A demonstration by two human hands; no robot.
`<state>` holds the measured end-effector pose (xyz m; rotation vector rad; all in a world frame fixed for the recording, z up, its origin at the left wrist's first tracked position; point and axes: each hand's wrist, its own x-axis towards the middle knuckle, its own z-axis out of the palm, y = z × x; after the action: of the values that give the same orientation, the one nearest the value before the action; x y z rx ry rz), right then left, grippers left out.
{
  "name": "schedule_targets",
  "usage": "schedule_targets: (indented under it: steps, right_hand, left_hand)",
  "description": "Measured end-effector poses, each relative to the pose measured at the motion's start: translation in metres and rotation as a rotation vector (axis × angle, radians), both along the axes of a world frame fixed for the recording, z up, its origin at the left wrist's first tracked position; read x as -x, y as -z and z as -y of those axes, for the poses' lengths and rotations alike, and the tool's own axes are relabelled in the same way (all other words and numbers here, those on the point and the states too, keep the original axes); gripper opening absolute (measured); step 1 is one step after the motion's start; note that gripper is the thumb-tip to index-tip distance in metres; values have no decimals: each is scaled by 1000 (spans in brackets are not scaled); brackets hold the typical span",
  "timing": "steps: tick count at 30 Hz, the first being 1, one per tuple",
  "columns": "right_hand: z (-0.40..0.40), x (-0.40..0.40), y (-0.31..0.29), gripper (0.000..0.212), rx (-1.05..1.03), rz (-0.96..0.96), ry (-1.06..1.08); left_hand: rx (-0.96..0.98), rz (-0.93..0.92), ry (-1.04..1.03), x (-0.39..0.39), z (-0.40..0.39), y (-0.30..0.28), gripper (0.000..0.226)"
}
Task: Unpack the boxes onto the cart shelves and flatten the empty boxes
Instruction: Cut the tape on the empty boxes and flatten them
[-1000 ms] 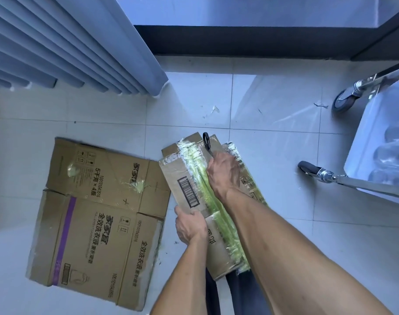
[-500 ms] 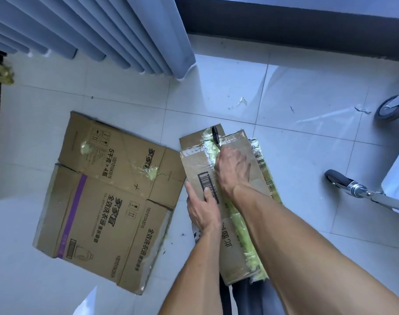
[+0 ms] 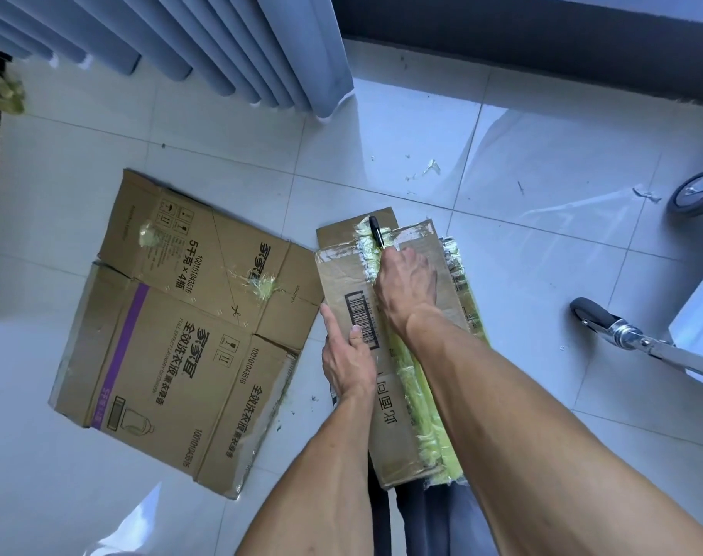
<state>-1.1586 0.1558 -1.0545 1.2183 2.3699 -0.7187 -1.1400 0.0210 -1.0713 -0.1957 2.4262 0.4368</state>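
**Tiled floor, taped box under both hands**

White glossy tiles (image 3: pixel 542 274) all round you; open floor to the right of the box, up to the cart wheels (image 3: pixel 588 317) at the right edge. Curtain (image 3: pixel 261 46) hangs top left, dark sill behind it. Flattened box (image 3: pixel 173 335) lies on the floor just left of the taped box (image 3: pixel 398 415), edges nearly touching. Taped box sits right in front of you, yellow-green tape running lengthwise. Your right hand (image 3: pixel 406 282) is curled tight round a black tool (image 3: pixel 376 230), tip sticking out at the far end of the tape seam. Left hand (image 3: pixel 348 355) rests on the box's left edge, index finger straight, thumb by the barcode; holds nothing.
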Motion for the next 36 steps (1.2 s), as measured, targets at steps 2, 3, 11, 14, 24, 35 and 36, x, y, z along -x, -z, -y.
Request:
schedule_targets:
  steps: [2, 3, 11, 14, 24, 35, 36]
  right_hand:
    - [1, -5, -4, 20, -3, 0, -6]
    - [1, -8, -6, 19, 0, -1, -3]
    - [28, -48, -16, 18, 54, 73, 84]
    - [64, -98, -19, 17, 143, 211, 54]
    - [72, -130, -26, 31, 159, 255, 21]
    - [43, -116, -40, 18, 73, 212, -93]
    - [38, -111, -42, 25, 72, 233, -121]
  left_hand:
    - [1, -3, 15, -2, -1, -2, 68]
    - [4, -4, 23, -2, -2, -4, 68]
    - [25, 0, 95, -8, -7, -9, 67]
    - [36, -10, 106, -8, -3, -6, 67]
    - [55, 64, 70, -54, 8, -20, 72]
    - [168, 31, 203, -58, 9, -26, 76]
    - [163, 33, 197, -57, 8, -27, 75]
